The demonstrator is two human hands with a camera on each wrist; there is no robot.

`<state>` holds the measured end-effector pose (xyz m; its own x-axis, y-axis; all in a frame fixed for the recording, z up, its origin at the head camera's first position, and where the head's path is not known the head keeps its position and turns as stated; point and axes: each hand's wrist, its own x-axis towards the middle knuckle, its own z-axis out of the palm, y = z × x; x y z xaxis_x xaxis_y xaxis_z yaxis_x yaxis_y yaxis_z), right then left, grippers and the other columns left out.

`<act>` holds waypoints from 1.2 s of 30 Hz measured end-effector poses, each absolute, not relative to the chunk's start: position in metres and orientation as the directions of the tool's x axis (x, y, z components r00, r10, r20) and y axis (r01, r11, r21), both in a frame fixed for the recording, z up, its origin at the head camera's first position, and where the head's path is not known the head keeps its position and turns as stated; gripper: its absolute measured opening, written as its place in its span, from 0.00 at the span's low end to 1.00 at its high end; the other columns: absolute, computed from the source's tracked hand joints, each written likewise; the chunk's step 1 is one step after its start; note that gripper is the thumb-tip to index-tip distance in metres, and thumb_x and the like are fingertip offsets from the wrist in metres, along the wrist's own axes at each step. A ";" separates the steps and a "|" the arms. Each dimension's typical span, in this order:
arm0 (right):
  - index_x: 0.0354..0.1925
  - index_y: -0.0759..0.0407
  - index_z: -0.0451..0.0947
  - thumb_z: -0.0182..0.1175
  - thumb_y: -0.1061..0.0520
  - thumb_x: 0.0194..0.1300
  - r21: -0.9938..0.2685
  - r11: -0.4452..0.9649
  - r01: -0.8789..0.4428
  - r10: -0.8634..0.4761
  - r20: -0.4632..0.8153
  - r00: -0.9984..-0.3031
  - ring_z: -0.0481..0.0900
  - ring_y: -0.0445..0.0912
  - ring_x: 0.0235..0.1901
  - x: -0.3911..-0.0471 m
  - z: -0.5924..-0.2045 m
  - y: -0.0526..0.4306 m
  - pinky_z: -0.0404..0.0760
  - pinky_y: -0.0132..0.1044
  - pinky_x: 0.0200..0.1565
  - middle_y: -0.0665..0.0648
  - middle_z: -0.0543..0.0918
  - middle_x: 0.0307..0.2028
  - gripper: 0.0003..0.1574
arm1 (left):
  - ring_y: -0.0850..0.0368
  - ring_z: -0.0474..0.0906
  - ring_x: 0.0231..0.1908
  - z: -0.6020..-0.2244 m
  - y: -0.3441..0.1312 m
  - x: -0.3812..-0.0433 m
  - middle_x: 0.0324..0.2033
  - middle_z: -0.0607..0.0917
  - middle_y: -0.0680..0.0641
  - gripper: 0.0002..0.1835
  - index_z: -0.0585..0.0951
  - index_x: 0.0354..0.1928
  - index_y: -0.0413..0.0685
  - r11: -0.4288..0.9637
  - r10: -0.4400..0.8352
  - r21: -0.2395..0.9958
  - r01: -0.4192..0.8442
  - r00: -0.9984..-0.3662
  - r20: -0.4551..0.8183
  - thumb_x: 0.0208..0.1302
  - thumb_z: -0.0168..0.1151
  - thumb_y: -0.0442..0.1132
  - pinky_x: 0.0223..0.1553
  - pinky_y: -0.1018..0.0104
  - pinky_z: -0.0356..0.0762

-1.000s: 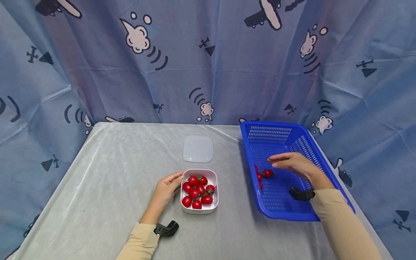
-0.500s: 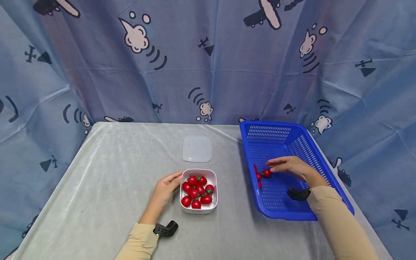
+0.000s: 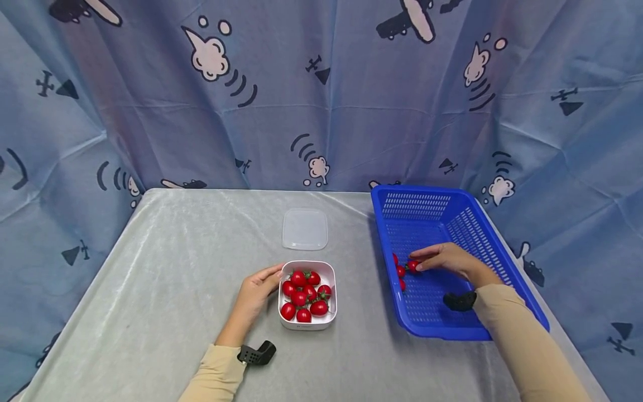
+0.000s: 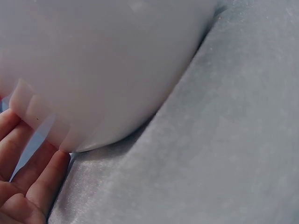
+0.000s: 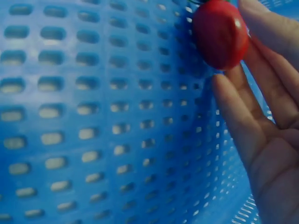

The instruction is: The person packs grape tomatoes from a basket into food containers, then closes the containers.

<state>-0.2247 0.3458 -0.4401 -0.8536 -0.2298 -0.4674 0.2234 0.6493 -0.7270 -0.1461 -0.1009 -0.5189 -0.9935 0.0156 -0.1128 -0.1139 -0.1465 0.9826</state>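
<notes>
In the head view my right hand point(image 3: 449, 261) is inside the blue plastic basket point(image 3: 427, 324), pinching a cherry tomato point(image 3: 413, 267) between thumb and fingers. The right wrist view shows this red tomato point(image 5: 219, 35) close up, the thumb on one side and fingertips behind and below it. Several other cherry tomatoes point(image 3: 400, 272) lie along the basket's left wall. My left hand point(image 3: 258, 290) rests its fairly straight fingertips against the left side of a white square box point(image 3: 307, 326). Several red cherry tomatoes point(image 3: 299, 298) with green stems sit in that box.
A clear square lid point(image 3: 305, 229) lies flat behind the white box. Pale grey cloth covers the table point(image 3: 176, 268). A blue patterned curtain point(image 3: 281, 84) hangs behind it. The basket's raised rim stands around my right hand.
My right hand has lowered and moved slightly left, and its thumb and fingers have closed around a cherry tomato in the basket. The left hand and white box stay in place.
</notes>
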 end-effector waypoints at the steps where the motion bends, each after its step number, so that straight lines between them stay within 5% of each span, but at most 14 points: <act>1: 0.61 0.66 0.77 0.70 0.52 0.61 -0.725 0.658 0.204 -0.239 -0.458 -0.856 0.80 0.44 0.56 -0.225 -0.441 0.345 0.68 0.61 0.68 0.65 0.80 0.61 0.33 | 0.71 0.84 0.43 -0.519 -0.101 -0.146 0.53 0.86 0.39 0.20 0.80 0.57 0.31 -0.148 0.015 0.982 -0.114 -0.993 -0.113 0.68 0.63 0.37 0.49 0.76 0.81; 11: 0.54 0.65 0.83 0.72 0.49 0.59 -0.674 0.724 0.148 -0.221 -0.430 -0.876 0.73 0.61 0.62 -0.227 -0.444 0.342 0.64 0.67 0.64 0.63 0.85 0.55 0.29 | 0.70 0.84 0.44 -0.519 -0.101 -0.146 0.53 0.86 0.39 0.19 0.81 0.57 0.32 -0.142 0.010 0.984 -0.110 -0.994 -0.109 0.68 0.63 0.37 0.49 0.75 0.82; 24: 0.63 0.62 0.76 0.68 0.35 0.59 -0.747 0.620 0.241 -0.053 -0.346 -0.937 0.75 0.60 0.62 -0.217 -0.410 0.334 0.67 0.64 0.68 0.56 0.86 0.55 0.44 | 0.70 0.84 0.43 -0.520 -0.101 -0.147 0.52 0.86 0.38 0.19 0.81 0.56 0.32 -0.155 0.011 0.982 -0.109 -0.994 -0.108 0.67 0.63 0.36 0.49 0.75 0.82; 27: 0.64 0.61 0.75 0.67 0.36 0.61 -0.778 0.592 0.210 -0.060 -0.303 -0.951 0.79 0.51 0.57 -0.209 -0.400 0.327 0.70 0.62 0.67 0.52 0.85 0.54 0.43 | 0.70 0.84 0.43 -0.520 -0.100 -0.147 0.52 0.86 0.39 0.19 0.81 0.56 0.31 -0.152 0.010 0.983 -0.102 -0.995 -0.102 0.67 0.63 0.36 0.49 0.75 0.82; 32: 0.59 0.56 0.80 0.67 0.42 0.64 -0.864 0.477 0.159 -0.075 -0.221 -0.972 0.84 0.33 0.44 -0.198 -0.387 0.312 0.82 0.38 0.59 0.35 0.85 0.42 0.31 | 0.70 0.84 0.43 -0.520 -0.100 -0.147 0.52 0.86 0.39 0.19 0.80 0.56 0.30 -0.142 0.006 0.985 -0.097 -0.995 -0.097 0.68 0.62 0.35 0.49 0.75 0.82; 36: 0.47 0.45 0.86 0.68 0.51 0.64 -0.936 0.336 0.109 -0.084 -0.145 -0.986 0.85 0.32 0.40 -0.191 -0.376 0.294 0.83 0.23 0.47 0.34 0.87 0.37 0.12 | 0.71 0.84 0.44 -0.520 -0.101 -0.147 0.53 0.86 0.38 0.19 0.80 0.57 0.30 -0.133 0.003 0.987 -0.094 -0.996 -0.094 0.68 0.62 0.35 0.50 0.76 0.81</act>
